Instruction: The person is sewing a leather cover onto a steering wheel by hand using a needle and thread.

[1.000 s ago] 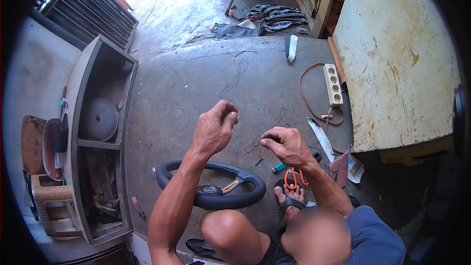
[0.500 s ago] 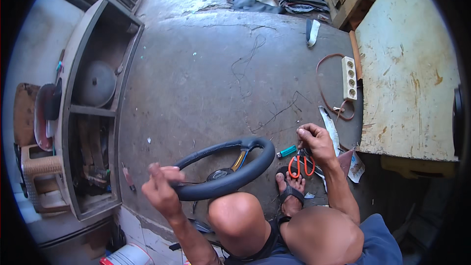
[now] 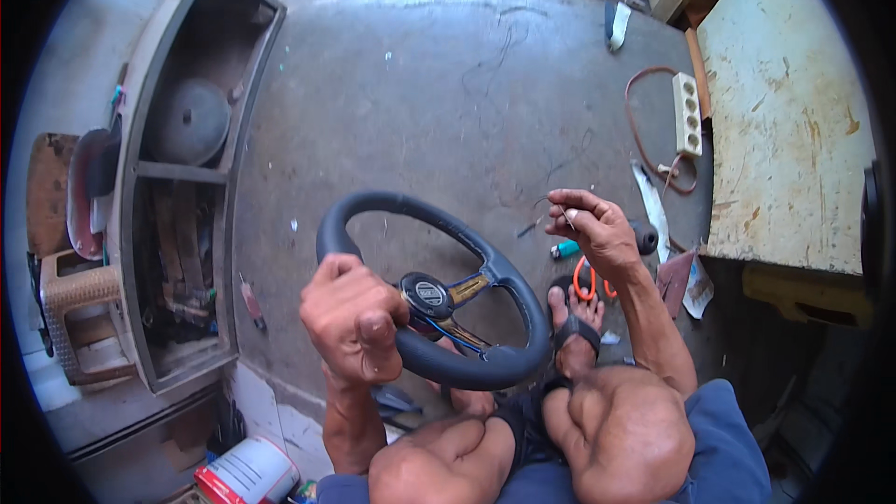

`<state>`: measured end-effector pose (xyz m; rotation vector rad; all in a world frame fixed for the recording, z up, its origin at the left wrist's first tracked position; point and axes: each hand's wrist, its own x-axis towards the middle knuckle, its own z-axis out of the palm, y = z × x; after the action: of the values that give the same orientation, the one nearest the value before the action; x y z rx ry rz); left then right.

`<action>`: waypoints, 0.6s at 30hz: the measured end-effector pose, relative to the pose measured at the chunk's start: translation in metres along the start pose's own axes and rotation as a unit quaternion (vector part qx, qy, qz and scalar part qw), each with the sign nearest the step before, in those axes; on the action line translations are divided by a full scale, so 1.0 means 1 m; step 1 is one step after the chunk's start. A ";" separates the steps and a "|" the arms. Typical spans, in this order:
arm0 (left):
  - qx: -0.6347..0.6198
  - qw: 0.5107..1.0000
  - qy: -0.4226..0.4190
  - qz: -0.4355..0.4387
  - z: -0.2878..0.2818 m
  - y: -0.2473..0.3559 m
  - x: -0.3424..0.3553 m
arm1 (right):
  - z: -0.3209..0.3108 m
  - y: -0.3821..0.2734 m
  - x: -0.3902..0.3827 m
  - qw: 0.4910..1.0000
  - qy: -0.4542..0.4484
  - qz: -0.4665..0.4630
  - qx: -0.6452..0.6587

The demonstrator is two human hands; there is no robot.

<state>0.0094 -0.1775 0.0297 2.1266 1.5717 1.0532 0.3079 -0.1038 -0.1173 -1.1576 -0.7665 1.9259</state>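
My left hand (image 3: pixel 351 315) is closed round the left side of a black steering wheel (image 3: pixel 471 366), which is lifted and tilted above my knees, its spokes and round hub showing. At its upper right, my right hand (image 3: pixel 593 231) pinches a thin needle-like item with fine dark thread. Beneath that hand lie orange-handled scissors (image 3: pixel 586 276), a teal lighter (image 3: pixel 566 248) and a dark spool (image 3: pixel 645 238), near my sandalled foot (image 3: pixel 579 327).
A metal cabinet (image 3: pixel 140 205) and woven stool (image 3: pixel 79 282) stand left. A power strip (image 3: pixel 688 114) with brown cord lies beside a worn pale panel (image 3: pixel 779 103) on the right. A white container (image 3: pixel 245 471) is at lower left. Loose thread (image 3: pixel 504 51) crosses the floor.
My left hand has dropped from mid-air and taken hold of the steering wheel, now raised and tilted. My right hand has moved right, then slightly upward. The view has shifted.
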 end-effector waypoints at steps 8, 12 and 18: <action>-0.199 0.971 -0.128 -0.041 0.008 -0.022 0.003 | 0.007 0.088 -0.028 0.870 -0.096 -0.127 -0.466; -0.276 0.951 -0.138 -0.031 0.028 -0.041 0.002 | 0.012 0.117 -0.044 0.850 -0.175 -0.105 -0.486; -0.280 0.943 -0.175 -0.045 0.036 -0.048 0.015 | 0.002 0.140 -0.054 0.779 -0.238 -0.053 -0.577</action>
<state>0.0034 -0.1401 -0.0190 1.7128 1.0350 0.8926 0.2820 -0.2244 -0.2021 -1.1745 -2.4535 1.5735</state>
